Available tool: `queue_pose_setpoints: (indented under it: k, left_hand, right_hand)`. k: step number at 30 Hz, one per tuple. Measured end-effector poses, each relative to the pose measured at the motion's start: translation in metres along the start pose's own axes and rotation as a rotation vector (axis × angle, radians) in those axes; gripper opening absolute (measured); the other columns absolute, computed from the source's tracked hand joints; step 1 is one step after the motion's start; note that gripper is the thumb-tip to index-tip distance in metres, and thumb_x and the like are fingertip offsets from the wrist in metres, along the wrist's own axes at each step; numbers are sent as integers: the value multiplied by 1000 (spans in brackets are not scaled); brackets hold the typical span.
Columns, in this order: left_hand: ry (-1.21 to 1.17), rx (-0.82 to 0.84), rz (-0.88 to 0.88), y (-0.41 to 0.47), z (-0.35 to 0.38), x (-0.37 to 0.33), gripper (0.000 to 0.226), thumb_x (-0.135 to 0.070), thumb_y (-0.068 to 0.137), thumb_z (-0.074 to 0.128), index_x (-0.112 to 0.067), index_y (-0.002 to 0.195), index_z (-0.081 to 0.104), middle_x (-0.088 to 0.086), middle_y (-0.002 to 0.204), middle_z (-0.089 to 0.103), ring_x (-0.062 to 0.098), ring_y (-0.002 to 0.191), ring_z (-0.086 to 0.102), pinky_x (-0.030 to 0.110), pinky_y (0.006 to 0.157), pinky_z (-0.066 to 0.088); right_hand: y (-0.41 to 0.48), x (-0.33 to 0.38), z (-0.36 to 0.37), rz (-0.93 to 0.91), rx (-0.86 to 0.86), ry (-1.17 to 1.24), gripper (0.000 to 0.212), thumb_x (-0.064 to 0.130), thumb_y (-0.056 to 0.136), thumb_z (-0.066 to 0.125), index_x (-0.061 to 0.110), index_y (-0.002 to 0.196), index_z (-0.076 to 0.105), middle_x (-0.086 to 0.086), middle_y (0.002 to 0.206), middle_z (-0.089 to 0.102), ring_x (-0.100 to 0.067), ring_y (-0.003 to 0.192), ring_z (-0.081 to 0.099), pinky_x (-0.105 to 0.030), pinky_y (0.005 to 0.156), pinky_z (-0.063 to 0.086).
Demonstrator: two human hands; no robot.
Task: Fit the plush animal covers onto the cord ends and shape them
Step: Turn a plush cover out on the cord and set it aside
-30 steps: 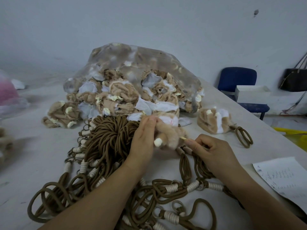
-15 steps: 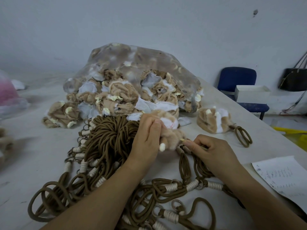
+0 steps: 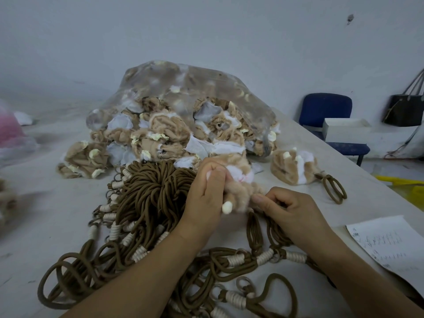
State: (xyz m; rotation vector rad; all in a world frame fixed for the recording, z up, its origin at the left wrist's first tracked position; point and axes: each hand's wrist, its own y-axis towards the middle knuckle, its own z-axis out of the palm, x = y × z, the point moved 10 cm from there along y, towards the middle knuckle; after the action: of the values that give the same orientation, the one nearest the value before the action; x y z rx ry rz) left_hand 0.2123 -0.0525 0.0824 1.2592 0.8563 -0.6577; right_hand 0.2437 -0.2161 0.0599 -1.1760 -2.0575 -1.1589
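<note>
Cords, nearest: a large tangle of brown cords (image 3: 151,203) with white-wrapped ends sprawls over the desk (image 3: 46,214). We see no cover on any of them, so we judge most of the job is left.
Left hand (image 3: 206,196): fingers curled round the tan plush cover (image 3: 243,193), gripping it from its left side.
Right hand (image 3: 296,210): thumb and fingers pinch the cover's lower right edge, just above a cord loop. We cannot tell whether a cord end sits inside.
Cover in work: held between both hands just above the desk, with a cream tip hanging below. We judge fitting or shaping is under way and not complete.
Finished piece (image 3: 293,168): one plump cover with a cord loop trailing from it lies on the desk beyond the right hand. It is the only completed one we see.
Stock, farthest: a clear bag (image 3: 183,83) spills many limp covers (image 3: 87,157) behind the cords, all unfitted.
</note>
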Motion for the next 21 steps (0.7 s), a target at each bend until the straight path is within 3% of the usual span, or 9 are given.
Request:
queue_pose_setpoints:
  k: [6, 10, 14, 17, 21]
  left_hand:
    - [-18, 18, -19, -2, 6, -2, 28, -24, 92, 35, -8, 72, 45, -13, 56, 47, -3, 55, 46, 9, 54, 38]
    - [-113, 24, -138, -4, 10, 15, 38, -25, 103, 43, -26, 70, 62, -22, 61, 64, -11, 63, 59, 5, 62, 46]
    - [-171, -13, -193, -3, 3, 26, 33, -47, 84, 50, -25, 67, 68, -3, 67, 65, 6, 68, 62, 20, 66, 53]
    - [-170, -27, -214, -3, -1, 31, 36, -50, 91, 53, -25, 69, 67, -8, 62, 63, 2, 64, 61, 17, 61, 50]
    - [-96, -6, -205, -1, 1, 30, 35, -55, 90, 49, -30, 71, 66, -11, 65, 61, 3, 70, 58, 20, 67, 48]
  right_hand:
    - [-3, -1, 11, 49, 51, 159, 48, 56, 72, 59, 11, 58, 53, 6, 50, 45, 0, 47, 40, -9, 47, 32]
    - [-7, -3, 24, 94, 97, 228, 39, 56, 73, 56, 21, 56, 59, 10, 52, 52, 0, 50, 46, -10, 49, 37]
    - [-2, -7, 23, 86, 72, 129, 47, 59, 74, 55, 15, 57, 57, 10, 50, 51, 2, 47, 45, -9, 48, 35]
    - [1, -11, 16, 69, 55, 24, 54, 66, 73, 52, 13, 60, 52, 8, 48, 46, -1, 46, 43, -12, 47, 33]
    - [3, -14, 6, 33, 37, -31, 53, 66, 74, 55, 16, 61, 51, 10, 45, 41, -2, 43, 39, -13, 45, 31]
